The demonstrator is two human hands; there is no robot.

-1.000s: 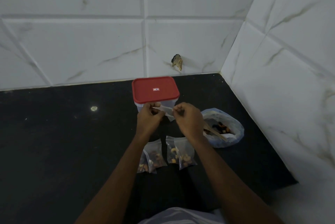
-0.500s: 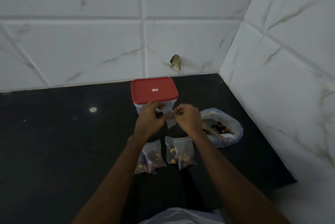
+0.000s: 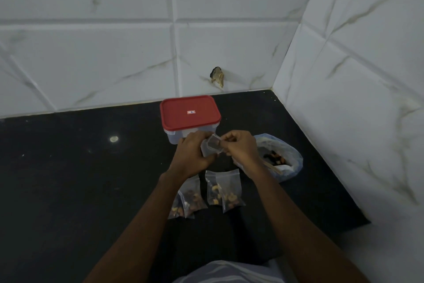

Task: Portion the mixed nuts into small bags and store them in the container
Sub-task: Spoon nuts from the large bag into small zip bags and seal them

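Small clear bag (image 3: 211, 148) is pinched between left hand (image 3: 192, 154) and right hand (image 3: 241, 148) at frame centre, just in front of the red-lidded container (image 3: 190, 115), whose lid is on.
Judged light, limp and slippery, so it is best held at the mouth edges.
Filled bags (image 3: 226, 191) lie below on the tabletop (image 3: 68, 179).
An open mixed-nut bag (image 3: 282, 161) lies right of centre.

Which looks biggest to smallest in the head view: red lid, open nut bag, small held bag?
First, unsure which: red lid and open nut bag, partly hidden by the right hand.
Last: small held bag.
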